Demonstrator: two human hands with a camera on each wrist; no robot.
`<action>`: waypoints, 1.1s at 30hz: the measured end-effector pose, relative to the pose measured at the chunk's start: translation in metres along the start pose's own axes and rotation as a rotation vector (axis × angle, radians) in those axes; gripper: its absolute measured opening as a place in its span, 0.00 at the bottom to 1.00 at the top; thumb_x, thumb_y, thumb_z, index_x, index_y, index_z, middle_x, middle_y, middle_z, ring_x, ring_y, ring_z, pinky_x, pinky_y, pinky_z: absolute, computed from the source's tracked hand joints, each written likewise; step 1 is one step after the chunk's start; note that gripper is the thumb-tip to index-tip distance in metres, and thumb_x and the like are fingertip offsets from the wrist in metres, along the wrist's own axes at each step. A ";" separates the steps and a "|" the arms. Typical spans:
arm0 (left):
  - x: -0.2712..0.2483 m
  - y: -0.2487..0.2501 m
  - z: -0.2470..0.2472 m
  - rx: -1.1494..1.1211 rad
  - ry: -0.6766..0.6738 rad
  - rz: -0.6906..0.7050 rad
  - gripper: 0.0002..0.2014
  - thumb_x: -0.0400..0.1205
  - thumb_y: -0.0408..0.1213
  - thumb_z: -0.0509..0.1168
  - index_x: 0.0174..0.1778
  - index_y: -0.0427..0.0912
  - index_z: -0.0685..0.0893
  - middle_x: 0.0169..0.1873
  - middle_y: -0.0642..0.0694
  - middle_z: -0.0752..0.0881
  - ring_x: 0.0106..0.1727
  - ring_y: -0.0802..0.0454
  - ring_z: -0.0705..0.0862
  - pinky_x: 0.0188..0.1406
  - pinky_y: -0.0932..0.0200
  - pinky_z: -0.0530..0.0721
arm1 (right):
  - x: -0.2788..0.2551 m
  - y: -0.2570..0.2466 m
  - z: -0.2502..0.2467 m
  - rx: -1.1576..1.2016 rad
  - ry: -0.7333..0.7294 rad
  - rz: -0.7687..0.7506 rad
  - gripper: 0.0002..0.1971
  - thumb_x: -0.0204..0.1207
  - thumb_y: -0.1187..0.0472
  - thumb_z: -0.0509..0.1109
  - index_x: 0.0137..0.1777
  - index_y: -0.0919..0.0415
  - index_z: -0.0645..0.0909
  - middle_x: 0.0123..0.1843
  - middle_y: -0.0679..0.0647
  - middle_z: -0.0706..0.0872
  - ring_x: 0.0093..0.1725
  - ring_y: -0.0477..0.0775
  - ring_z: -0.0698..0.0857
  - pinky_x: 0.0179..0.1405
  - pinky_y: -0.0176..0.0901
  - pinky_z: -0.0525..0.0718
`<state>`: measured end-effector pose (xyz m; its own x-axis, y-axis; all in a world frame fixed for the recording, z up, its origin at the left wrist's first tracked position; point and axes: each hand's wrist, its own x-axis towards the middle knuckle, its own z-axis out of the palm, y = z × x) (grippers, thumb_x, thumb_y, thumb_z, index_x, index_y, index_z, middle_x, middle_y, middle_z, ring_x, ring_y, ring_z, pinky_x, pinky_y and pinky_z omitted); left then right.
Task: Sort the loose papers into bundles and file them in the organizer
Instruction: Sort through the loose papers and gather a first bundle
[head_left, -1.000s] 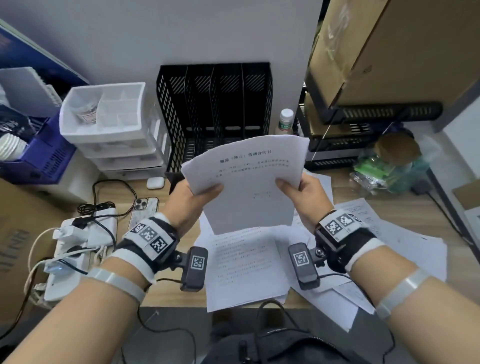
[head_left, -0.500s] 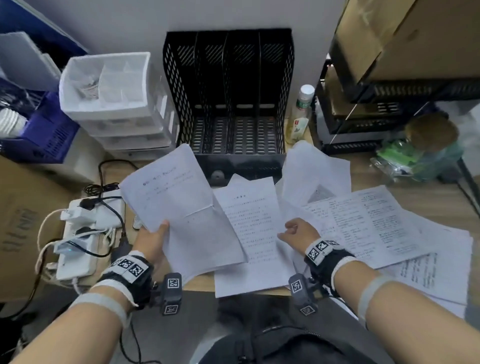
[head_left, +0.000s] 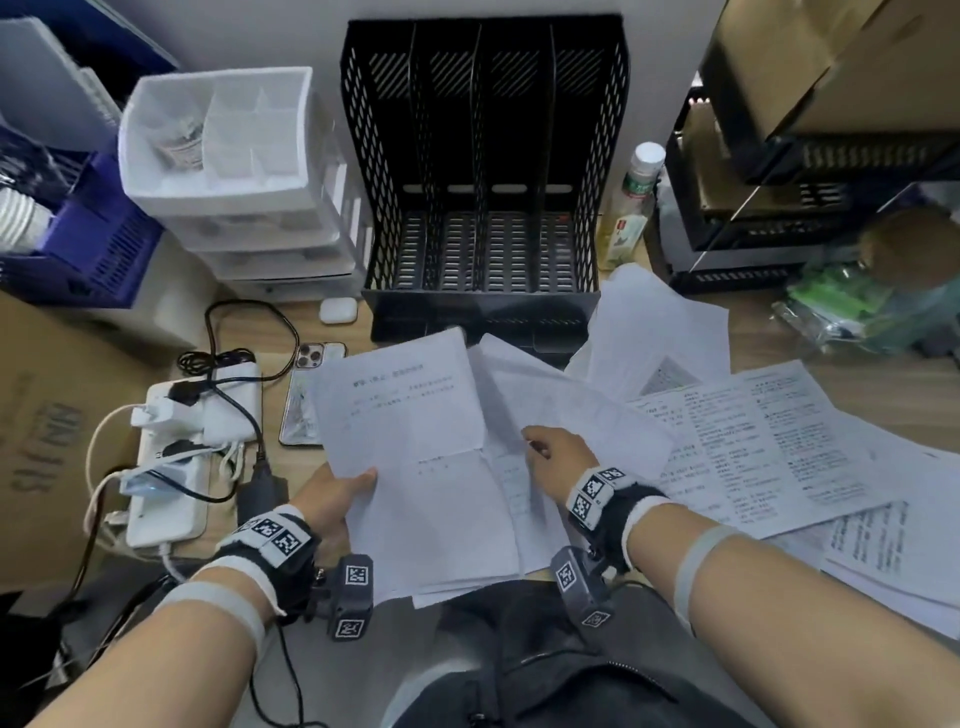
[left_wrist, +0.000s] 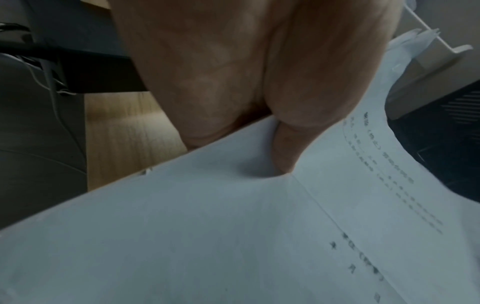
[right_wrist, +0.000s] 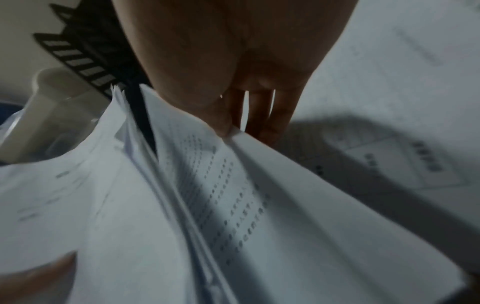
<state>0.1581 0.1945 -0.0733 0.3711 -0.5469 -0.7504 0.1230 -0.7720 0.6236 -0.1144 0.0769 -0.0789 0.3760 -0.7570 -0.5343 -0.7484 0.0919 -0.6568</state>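
Observation:
My left hand (head_left: 358, 480) grips a creased printed sheet (head_left: 410, 447) by its left edge, with the thumb (left_wrist: 283, 152) on top of that sheet (left_wrist: 233, 236). It is held low over the desk, in front of the black mesh organizer (head_left: 483, 182), whose slots hold nothing. My right hand (head_left: 535, 441) is down on the papers beside it. In the right wrist view its fingertips (right_wrist: 231, 127) pinch the raised edge of another printed sheet (right_wrist: 259, 195). More loose papers (head_left: 753, 447) lie spread over the right of the desk.
Left of the organizer stands a white drawer unit (head_left: 223, 156). A power strip (head_left: 176, 457) with cables, a phone (head_left: 306, 395) and an earbud case (head_left: 337, 310) lie at the left. A bottle (head_left: 631, 202), black shelving (head_left: 805, 218) and a plastic bag (head_left: 857, 301) crowd the right.
Both hands held one sheet up before the organizer. The right hand let go and dropped to the desk papers. The left hand swung the sheet left, then back to the centre.

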 end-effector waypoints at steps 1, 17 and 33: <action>0.001 0.000 0.000 -0.003 -0.018 0.002 0.15 0.88 0.28 0.62 0.71 0.29 0.79 0.60 0.31 0.87 0.53 0.37 0.87 0.55 0.48 0.85 | 0.001 -0.010 0.003 -0.003 -0.074 -0.054 0.17 0.80 0.65 0.60 0.63 0.55 0.85 0.61 0.58 0.89 0.60 0.62 0.86 0.64 0.51 0.83; 0.025 0.006 0.004 0.269 -0.032 -0.030 0.21 0.89 0.41 0.60 0.75 0.35 0.78 0.65 0.35 0.87 0.64 0.33 0.85 0.70 0.38 0.81 | 0.024 0.026 -0.064 -0.283 0.166 0.166 0.12 0.76 0.59 0.66 0.57 0.55 0.85 0.57 0.57 0.87 0.59 0.62 0.84 0.51 0.43 0.77; 0.023 0.001 0.029 -0.106 -0.077 -0.074 0.25 0.81 0.43 0.73 0.72 0.36 0.81 0.59 0.33 0.90 0.59 0.31 0.89 0.66 0.28 0.83 | -0.022 0.053 -0.096 0.138 0.388 0.202 0.15 0.85 0.63 0.60 0.67 0.66 0.79 0.63 0.64 0.85 0.63 0.65 0.82 0.54 0.43 0.76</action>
<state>0.1401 0.1720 -0.0963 0.2859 -0.5165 -0.8072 0.2458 -0.7746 0.5827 -0.2149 0.0364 -0.0511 -0.0227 -0.8989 -0.4375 -0.6958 0.3285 -0.6387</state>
